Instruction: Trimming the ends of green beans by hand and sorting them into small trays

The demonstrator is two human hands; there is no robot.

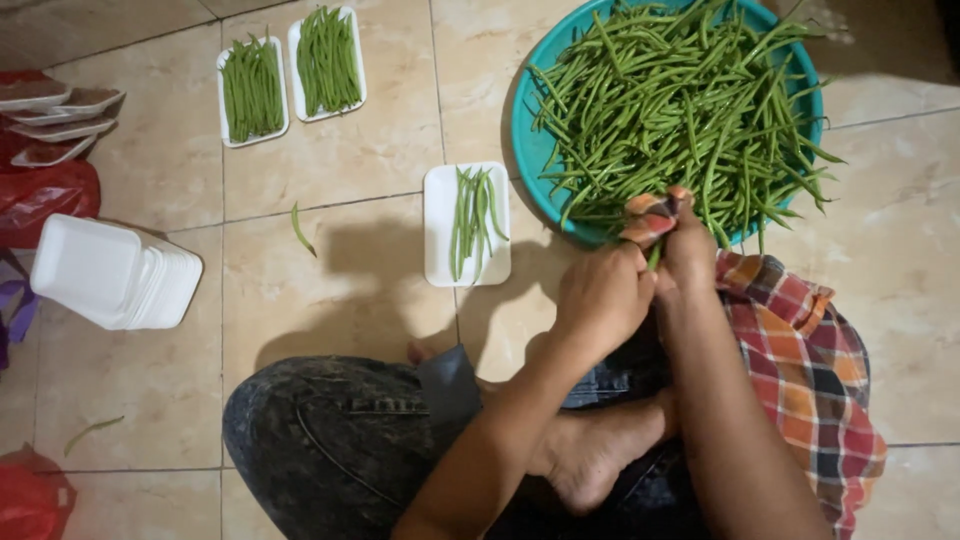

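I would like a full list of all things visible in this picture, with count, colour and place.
Round teal plastic basin: one, top right, on floor.
Loose green beans: many, heaped in basin.
White foam trays with beans: three; two top left, one centre.
Stack of white foam trays: one, left.
Stray green beans: two, on floor.
Red plastic bags: left edge.
Beige tiled floor: throughout.
Plaid cloth: one, right.
Left hand, right hand: together over the basin's edge, gripping beans.
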